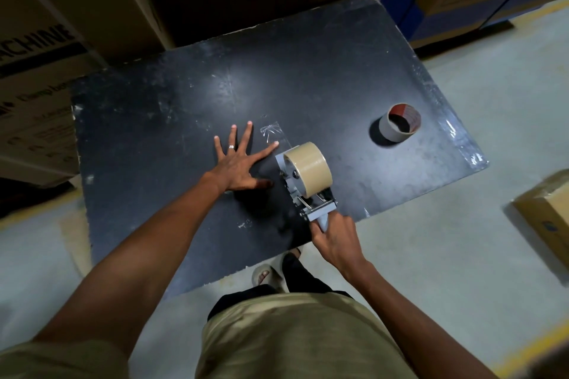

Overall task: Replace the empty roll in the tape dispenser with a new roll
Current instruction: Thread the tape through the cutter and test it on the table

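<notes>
While the right hand (pixel 335 237) grips the grey metal tape dispenser (pixel 303 194) near the tabletop's (pixel 154 132) front edge, fresh tan roll (pixel 308 169) mounted, the flat, spread left hand (pixel 238 168) pins clear tape (pixel 274 132); a skewed pull could wrinkle it

The tape dispenser (pixel 303 191) stands on the table (pixel 154 120), near its front edge, right of centre, with the new roll (pixel 308 168) mounted in it. The right hand (pixel 335 237) grips its handle at the near end. The left hand (pixel 238 163) lies flat on the table just left of the dispenser. A strip of tape (pixel 275 134) lies on the table just beyond the dispenser. The empty roll (pixel 398 126) stands far right, well apart. Cartons (pixel 37 95) stand left of and behind the table; another box (pixel 548 218) sits on the floor to the right.
</notes>
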The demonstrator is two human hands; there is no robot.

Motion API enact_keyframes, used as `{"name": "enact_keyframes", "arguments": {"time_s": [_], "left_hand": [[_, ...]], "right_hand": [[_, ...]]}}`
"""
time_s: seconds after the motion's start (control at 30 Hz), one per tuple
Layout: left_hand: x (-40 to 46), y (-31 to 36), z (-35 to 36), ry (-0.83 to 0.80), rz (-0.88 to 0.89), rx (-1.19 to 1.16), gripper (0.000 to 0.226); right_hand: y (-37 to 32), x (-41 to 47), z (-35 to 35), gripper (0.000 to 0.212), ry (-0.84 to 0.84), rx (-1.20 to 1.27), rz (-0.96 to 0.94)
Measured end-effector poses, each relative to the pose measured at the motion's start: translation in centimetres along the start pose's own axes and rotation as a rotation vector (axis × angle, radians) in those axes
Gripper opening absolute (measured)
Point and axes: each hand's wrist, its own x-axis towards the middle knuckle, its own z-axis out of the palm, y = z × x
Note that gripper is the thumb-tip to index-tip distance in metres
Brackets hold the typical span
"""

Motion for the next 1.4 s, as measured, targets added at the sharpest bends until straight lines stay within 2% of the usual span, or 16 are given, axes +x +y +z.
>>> {"name": "enact_keyframes", "arguments": {"time_s": [0.3, 0.7, 1.0, 1.17, 1.4], "left_hand": [[-4.2, 3.7, 4.4, 0.156, 0.039, 0.077, 0.12], [-4.7, 4.9, 4.1, 0.062, -0.031, 0.021, 0.14], [-5.5, 5.7, 4.6, 0.01, -0.061, -0.017, 0.145], [-5.7, 5.6, 4.9, 0.015, -0.056, -0.044, 0.144], [-5.6, 6.1, 5.1, 0.014, -0.035, -0.059, 0.147]], "right_hand": [[0.7, 0.7, 0.0, 0.023, -0.072, 0.128, 0.042], [1.3, 0.7, 0.9, 0.028, -0.033, 0.285, -0.062], [2.0, 0.5, 1.4, 0.034, -0.016, 0.321, -0.069], [2.8, -0.3, 1.6, 0.015, 0.003, 0.335, -0.11], [5.9, -3.5, 2.2, 0.005, 0.016, 0.329, -0.114]]}}
